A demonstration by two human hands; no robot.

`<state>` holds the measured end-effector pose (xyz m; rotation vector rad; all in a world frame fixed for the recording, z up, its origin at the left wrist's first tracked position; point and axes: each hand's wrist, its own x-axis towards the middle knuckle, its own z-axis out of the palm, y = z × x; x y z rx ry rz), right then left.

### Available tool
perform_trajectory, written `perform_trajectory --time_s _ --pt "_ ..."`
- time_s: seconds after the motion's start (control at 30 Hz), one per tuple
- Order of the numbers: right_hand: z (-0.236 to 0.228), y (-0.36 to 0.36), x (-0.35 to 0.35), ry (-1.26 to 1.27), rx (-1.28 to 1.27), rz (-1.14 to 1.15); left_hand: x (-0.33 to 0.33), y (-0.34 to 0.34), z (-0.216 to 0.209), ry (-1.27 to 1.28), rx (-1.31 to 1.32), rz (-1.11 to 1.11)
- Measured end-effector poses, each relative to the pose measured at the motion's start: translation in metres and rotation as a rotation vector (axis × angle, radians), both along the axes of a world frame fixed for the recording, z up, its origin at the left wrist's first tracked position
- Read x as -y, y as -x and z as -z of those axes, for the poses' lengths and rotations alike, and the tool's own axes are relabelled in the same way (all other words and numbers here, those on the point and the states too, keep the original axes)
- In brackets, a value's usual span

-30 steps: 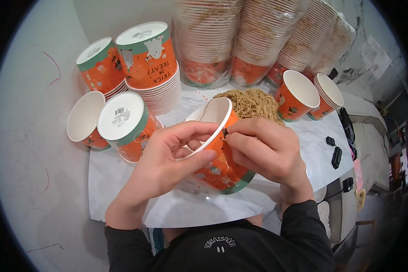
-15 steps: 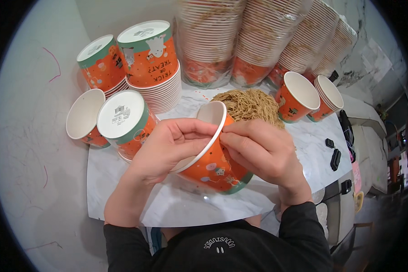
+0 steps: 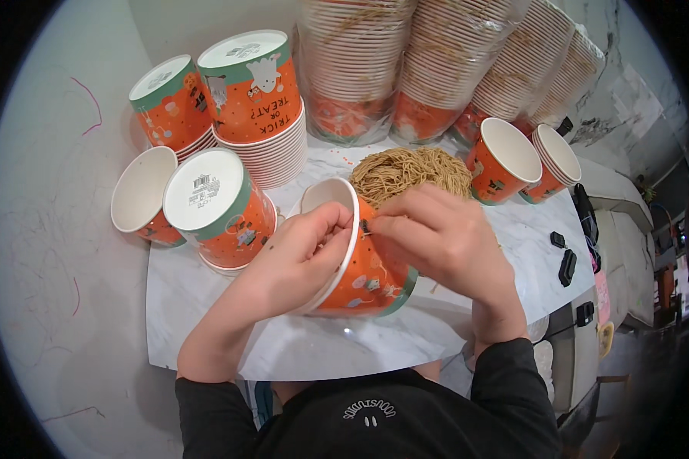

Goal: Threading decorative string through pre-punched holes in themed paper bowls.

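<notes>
An orange paper bucket with a white rim and green base band lies tilted between my hands, its mouth toward my left. My left hand reaches into the mouth, its fingers closed together against the inner wall near the rim; what they pinch is hidden. On the outside, my right hand is closed in a pinch close to the wall just below the rim. Whatever sits in its fingertips is too small to name. Behind the bucket lies a heap of tan cords.
Upside-down bucket stacks and a bucket on its side stand at the left. Tall plastic-wrapped bucket stacks line the back. Upright buckets and small black devices are at the right of the marble-patterned table.
The bucket has shifted slightly left and turned a little. My left fingers have moved deeper into its mouth, while my right hand keeps pinching at the outer wall.
</notes>
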<state>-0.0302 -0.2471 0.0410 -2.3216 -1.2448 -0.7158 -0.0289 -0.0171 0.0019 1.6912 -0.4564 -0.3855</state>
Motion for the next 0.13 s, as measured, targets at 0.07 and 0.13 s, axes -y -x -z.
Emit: perform_trajectory --time_s 0.07,0.13 --pt "-0.005 -0.006 0.008 0.092 0.068 0.075 0.0 0.002 -0.002 0.003 0.0 -0.014" --pt "-0.004 -0.001 0.011 0.06 -0.024 0.224 0.003 0.007 -0.014 0.065 -0.084 0.0"
